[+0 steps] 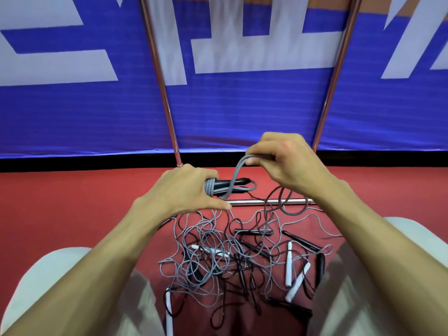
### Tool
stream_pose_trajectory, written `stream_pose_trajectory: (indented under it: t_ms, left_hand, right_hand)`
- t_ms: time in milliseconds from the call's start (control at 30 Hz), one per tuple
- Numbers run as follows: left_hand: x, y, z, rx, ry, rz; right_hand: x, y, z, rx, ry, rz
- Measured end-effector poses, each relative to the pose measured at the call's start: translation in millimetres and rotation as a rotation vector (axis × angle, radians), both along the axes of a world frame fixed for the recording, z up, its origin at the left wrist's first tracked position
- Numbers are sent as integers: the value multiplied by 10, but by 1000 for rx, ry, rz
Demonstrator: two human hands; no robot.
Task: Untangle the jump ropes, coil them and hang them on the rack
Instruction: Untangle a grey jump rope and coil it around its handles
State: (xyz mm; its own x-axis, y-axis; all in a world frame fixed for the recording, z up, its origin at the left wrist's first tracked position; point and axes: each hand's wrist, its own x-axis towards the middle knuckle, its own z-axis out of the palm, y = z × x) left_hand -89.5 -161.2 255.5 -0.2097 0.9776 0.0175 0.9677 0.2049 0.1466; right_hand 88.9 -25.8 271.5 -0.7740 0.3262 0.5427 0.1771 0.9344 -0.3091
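Observation:
My left hand [186, 187] grips a bundle of two black handles [232, 183] with grey rope [210, 187] wound round them. My right hand [283, 161] pinches a loop of that same grey rope [238, 167], lifted above the handles. Below both hands a tangled pile of grey and black jump ropes [230, 253] lies on the red floor, with white handles [289, 263] and black handles [253, 232] mixed in.
The metal rack has two upright poles [160, 76] [334, 76] and a low crossbar [261, 202] just beyond the pile. A blue and white banner [242, 112] hangs behind it. My knees in light trousers [60, 282] flank the pile.

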Motion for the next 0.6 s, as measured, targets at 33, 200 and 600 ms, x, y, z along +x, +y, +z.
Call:
stream_pose_trajectory:
  t_ms: [33,200,600]
  left_hand:
    - [37,3,0,-1,30,-23]
    - [216,-46,1,40,-6,-126]
    - [143,-126,235,379,-1026,24]
  right_hand:
    - [-1,27,-10,-20,14,-26]
    - [-26,64,-58,-103,31,-57]
    - [-235,-82,-211,-458,-208,-21]
